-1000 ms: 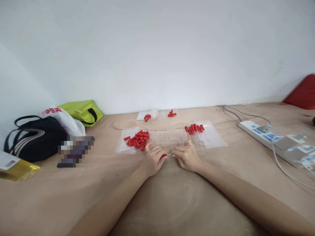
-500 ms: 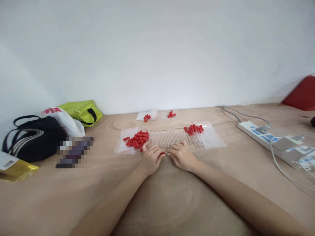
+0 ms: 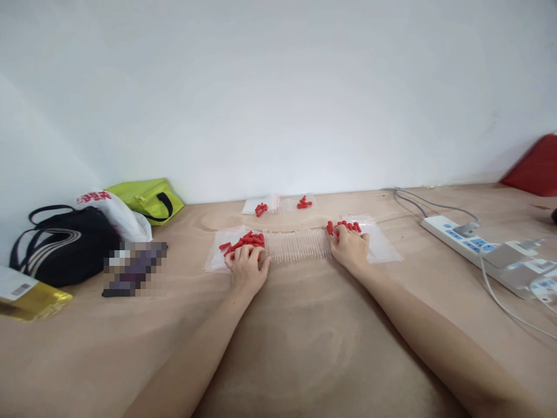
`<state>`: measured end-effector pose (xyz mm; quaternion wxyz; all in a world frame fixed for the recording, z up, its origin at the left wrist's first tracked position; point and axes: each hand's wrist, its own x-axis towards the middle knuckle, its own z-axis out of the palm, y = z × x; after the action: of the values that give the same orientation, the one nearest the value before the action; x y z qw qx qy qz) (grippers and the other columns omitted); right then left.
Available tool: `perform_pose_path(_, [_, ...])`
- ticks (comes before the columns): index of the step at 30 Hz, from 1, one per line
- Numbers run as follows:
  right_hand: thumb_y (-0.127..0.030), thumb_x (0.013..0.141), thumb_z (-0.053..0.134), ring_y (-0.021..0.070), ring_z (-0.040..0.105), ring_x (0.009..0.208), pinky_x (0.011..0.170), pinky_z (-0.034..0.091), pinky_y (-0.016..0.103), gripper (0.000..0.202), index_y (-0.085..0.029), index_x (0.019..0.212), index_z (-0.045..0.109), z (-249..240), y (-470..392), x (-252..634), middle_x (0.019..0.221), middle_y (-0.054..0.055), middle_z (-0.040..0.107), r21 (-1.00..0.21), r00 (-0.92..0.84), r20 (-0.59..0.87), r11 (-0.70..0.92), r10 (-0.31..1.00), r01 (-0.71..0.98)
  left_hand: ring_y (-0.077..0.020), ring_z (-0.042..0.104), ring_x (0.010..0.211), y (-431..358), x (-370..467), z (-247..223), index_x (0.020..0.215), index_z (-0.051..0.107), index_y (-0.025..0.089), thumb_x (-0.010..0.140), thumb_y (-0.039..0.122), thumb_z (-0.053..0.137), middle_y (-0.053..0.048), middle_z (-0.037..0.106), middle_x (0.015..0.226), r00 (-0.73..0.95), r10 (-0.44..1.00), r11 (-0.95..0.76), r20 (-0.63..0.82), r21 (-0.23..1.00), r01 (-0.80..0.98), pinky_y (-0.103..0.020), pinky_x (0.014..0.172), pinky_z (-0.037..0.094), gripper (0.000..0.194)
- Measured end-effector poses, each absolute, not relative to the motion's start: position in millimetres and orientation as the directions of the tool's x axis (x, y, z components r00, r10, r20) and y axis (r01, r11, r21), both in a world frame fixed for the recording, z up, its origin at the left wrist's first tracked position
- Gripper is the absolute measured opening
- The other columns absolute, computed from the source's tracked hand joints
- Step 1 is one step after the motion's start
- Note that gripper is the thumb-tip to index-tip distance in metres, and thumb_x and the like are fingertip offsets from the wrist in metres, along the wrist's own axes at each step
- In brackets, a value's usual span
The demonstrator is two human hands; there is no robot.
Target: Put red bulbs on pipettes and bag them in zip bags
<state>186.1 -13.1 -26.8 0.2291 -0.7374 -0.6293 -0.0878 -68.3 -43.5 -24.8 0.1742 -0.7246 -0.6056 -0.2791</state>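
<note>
My left hand (image 3: 247,270) is over a pile of red rubber dropper bulbs (image 3: 246,239) on a clear plastic bag (image 3: 213,255). Its fingers are bent and apart, with the thumb out to the side; the fingertips touch the bulbs. To the right lies a row of thin glass dropper tubes (image 3: 298,246), side by side. Beyond the row's right end, my right hand (image 3: 350,248) rests on the droppers with red bulbs (image 3: 355,226), its fingers curled round one dropper. The hand hides most of their glass stems.
Two small bags with a few red bulbs (image 3: 261,209) lie near the wall. A white power strip (image 3: 452,238) with plugs and cables is at right. A black bag (image 3: 65,244), a lime-green bag (image 3: 148,197) and a gold package (image 3: 39,299) are at left.
My hands have moved apart from the middle, where they held a red bulb and a tube together. The left went to the loose bulbs, the right to the droppers with bulbs.
</note>
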Motion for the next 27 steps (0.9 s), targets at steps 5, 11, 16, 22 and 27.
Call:
perform_pose_path(5, [-0.021,0.076,0.038,0.0231,0.053,0.083,0.076,0.02,0.037,0.022,-0.016,0.083,0.059,-29.5,-6.5,184.4,0.084,0.009,0.064,-0.196,0.207,0.36,-0.143,0.91,0.97,-0.0233,0.048,0.083,-44.0,-70.5,-24.5,0.079,0.06,0.021,0.073,0.04,0.058,-0.005,0.059,0.082,0.104,0.809,-0.17,0.578,0.062,0.983,-0.042,0.083,0.022,0.02])
perform_pose_path(11, [-0.025,0.078,0.038,0.0231,0.052,0.084,0.081,0.018,0.04,0.027,-0.016,0.081,0.063,-29.4,-7.1,182.4,0.086,0.01,0.064,-0.184,0.149,0.369,-0.085,0.917,0.979,-0.0236,0.048,0.083,-44.1,-71.1,-24.2,0.075,0.06,0.02,0.073,0.038,0.057,-0.005,0.059,0.081,0.085,0.82,-0.13,0.565,0.039,0.991,-0.042,0.083,0.022,0.018])
perform_pose_path(16, [-0.029,0.077,0.038,0.0249,0.052,0.084,0.081,0.019,0.043,0.03,-0.017,0.075,0.065,-26.8,-8.1,178.3,0.084,0.011,0.064,-0.185,0.16,0.281,-0.11,0.946,0.977,-0.024,0.047,0.084,-43.9,-70.8,-23.5,0.081,0.06,0.02,0.074,0.037,0.055,-0.006,0.058,0.083,0.075,0.824,-0.105,0.561,0.021,0.994,-0.042,0.082,0.022,0.019])
perform_pose_path(22, [-0.03,0.075,0.04,0.0271,0.055,0.081,0.077,0.023,0.043,0.031,-0.013,0.071,0.066,-21.1,-7.0,174.4,0.078,0.015,0.065,-0.16,0.184,0.225,-0.15,0.957,0.976,-0.0265,0.047,0.085,-38.2,-72.9,-21.5,0.091,0.059,0.02,0.074,0.035,0.054,-0.009,0.058,0.086,0.068,0.786,-0.09,0.615,0.005,0.996,-0.043,0.081,0.023,0.023])
perform_pose_path(27, [-0.03,0.075,0.04,0.0279,0.056,0.08,0.077,0.022,0.043,0.032,-0.01,0.073,0.066,-17.8,-7.3,170.3,0.077,0.017,0.064,-0.136,0.178,0.205,-0.152,0.962,0.979,-0.0266,0.047,0.084,-30.8,-76.5,-21.9,0.089,0.061,0.02,0.077,0.038,0.05,-0.009,0.058,0.085,0.054,0.742,-0.086,0.668,0.016,0.996,-0.044,0.08,0.023,0.024])
